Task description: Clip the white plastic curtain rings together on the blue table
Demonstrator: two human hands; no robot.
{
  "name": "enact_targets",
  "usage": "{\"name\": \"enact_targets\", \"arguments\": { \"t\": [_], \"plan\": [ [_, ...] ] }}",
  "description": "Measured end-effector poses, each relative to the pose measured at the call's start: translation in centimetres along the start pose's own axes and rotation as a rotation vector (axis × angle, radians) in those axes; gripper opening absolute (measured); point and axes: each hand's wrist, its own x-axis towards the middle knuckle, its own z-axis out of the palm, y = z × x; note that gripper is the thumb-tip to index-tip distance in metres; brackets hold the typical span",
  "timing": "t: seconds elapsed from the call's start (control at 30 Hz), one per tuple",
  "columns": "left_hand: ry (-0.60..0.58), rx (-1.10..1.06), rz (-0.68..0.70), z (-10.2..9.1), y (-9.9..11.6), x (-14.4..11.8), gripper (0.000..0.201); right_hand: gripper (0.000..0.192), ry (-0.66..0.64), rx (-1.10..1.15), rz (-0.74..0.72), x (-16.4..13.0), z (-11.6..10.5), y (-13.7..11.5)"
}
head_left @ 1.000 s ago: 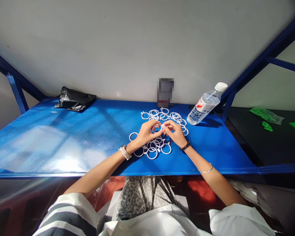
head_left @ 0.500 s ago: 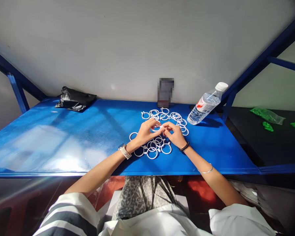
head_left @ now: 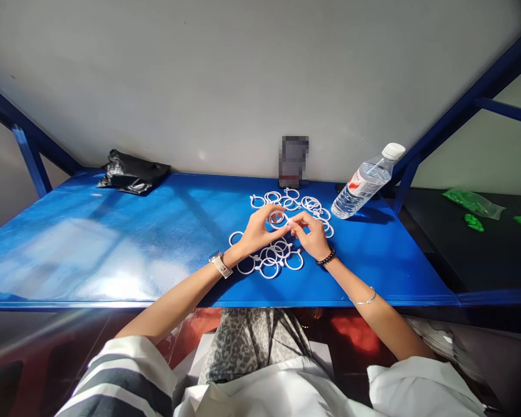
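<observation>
My left hand [head_left: 256, 233] and my right hand [head_left: 311, 234] meet above the blue table [head_left: 113, 243] and pinch one white plastic ring [head_left: 279, 219] between their fingertips. A near cluster of several white rings [head_left: 271, 259] lies just under my hands. A far heap of white rings [head_left: 297, 203] lies behind them, close to the wall. A watch sits on my left wrist and a dark bead bracelet on my right.
A clear water bottle [head_left: 364, 182] with a white cap leans at the back right. A small dark card [head_left: 293, 161] stands against the wall. A black plastic bag [head_left: 132, 172] lies at the back left. Green pieces [head_left: 473, 211] rest on the dark table to the right.
My hands have stayed together on the ring, which has turned a little between my fingertips. The view has shifted slightly.
</observation>
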Motion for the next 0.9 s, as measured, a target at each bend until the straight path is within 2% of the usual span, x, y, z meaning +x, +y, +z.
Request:
{"name": "enact_targets", "arguments": {
  "t": [0.23,0.63,0.9],
  "plan": [
    [-0.004,0.005,-0.064,-0.15,-0.04,0.32,0.036,0.020,0.053,0.004,-0.045,0.06,-0.26,-0.28],
    [0.027,0.058,0.070,-0.22,-0.52,0.14,0.040,0.022,0.033,-0.011,-0.047,0.20,-0.39,-0.16],
    [0.039,0.086,0.081,-0.19,-0.60,0.13,0.039,0.022,-0.001,0.030,0.002,0.27,-0.34,-0.15]
  ]
}}
